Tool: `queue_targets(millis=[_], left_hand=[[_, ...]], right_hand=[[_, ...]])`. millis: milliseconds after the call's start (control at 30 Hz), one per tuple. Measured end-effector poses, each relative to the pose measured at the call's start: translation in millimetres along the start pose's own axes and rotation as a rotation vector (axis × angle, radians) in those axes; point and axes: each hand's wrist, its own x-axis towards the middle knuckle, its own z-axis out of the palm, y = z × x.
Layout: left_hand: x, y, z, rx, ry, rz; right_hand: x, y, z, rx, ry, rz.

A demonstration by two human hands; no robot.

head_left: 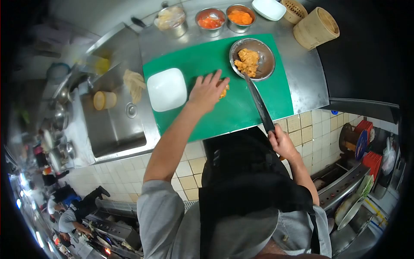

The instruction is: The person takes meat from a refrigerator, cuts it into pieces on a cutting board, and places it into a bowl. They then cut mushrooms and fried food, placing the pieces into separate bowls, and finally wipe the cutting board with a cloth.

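Note:
My left hand [208, 91] is palm down over the green cutting board [207, 125], fingers spread. Golden-brown fried food [224, 91] pokes out beside its thumb, partly hidden under the hand. My right hand [282, 143] is wrapped round the handle of a long dark-bladed knife [258, 102]. The blade points away from me, its tip overlapping the near rim of a steel bowl [268, 52]. Inside that bowl sit several pieces of fried food [247, 61]. A white square dish [167, 90] stands on the board, left of my left hand.
Behind the board are steel bowls of red pieces [211, 21] and orange slices [239, 17], a bag-topped pot [171, 21], a white dish [269, 8] and a bamboo steamer [316, 28]. A sink [116, 138] with a cloth [134, 85] lies left. Co-workers [71, 218] stand far lower left.

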Motion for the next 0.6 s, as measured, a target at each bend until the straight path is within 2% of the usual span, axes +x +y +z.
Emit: queue_targets(millis=[33, 67, 133, 167, 233, 300, 367, 433, 467, 500, 567, 600], left_hand=[[6.1, -1.6, -1.0, 0.023, -0.116, 0.061], [12.4, 0.1, -6.2, 0.028, -0.118, 0.063], [25.3, 6.4, -15.2, -0.038, -0.323, 0.027], [29.4, 7.3, -9.2, -0.031, -0.327, 0.019], [28.5, 4.7, 6.4, -0.12, -0.247, -0.006], [22.4, 5.3, 2.6, -0.174, -0.226, -0.088], [9.0, 3.9, -16.1, -0.24, -0.196, -0.157], [-13.7, -5.6, -47.4, -0.469, 0.109, -0.388], [-24.7, -24.0, -49.2, -0.482, 0.227, -0.462], [-36.4, -42.9, -52.9, -0.494, 0.233, -0.587], [-52.2, -69.7, -58.0, -0.377, 0.199, -0.653], [-55.4, -80.6, -55.9, -0.311, 0.083, -0.721]], right_hand=[[-6.0, 4.4, 0.2, 0.028, 0.013, 0.022], [-10.3, 14.8, 3.6, 0.039, 0.064, 0.015], [-19.4, 29.6, 6.3, 0.096, 0.105, 0.036], [-23.5, 37.1, 8.4, 0.147, 0.141, 0.059], [-29.2, 49.3, 9.7, 0.18, 0.147, 0.052], [-31.1, 42.3, 2.7, 0.208, 0.137, 0.158], [-32.3, 54.4, 1.9, 0.197, 0.156, 0.116], [-33.1, 58.6, -0.2, 0.235, 0.149, 0.097], [-33.9, 56.7, -2.4, 0.267, 0.16, 0.12], [-35.1, 56.5, -2.8, 0.3, 0.17, 0.146], [-37.2, 65.3, -2.6, 0.356, 0.16, 0.174], [-37.9, 74.5, -2.1, 0.353, 0.151, 0.17]])
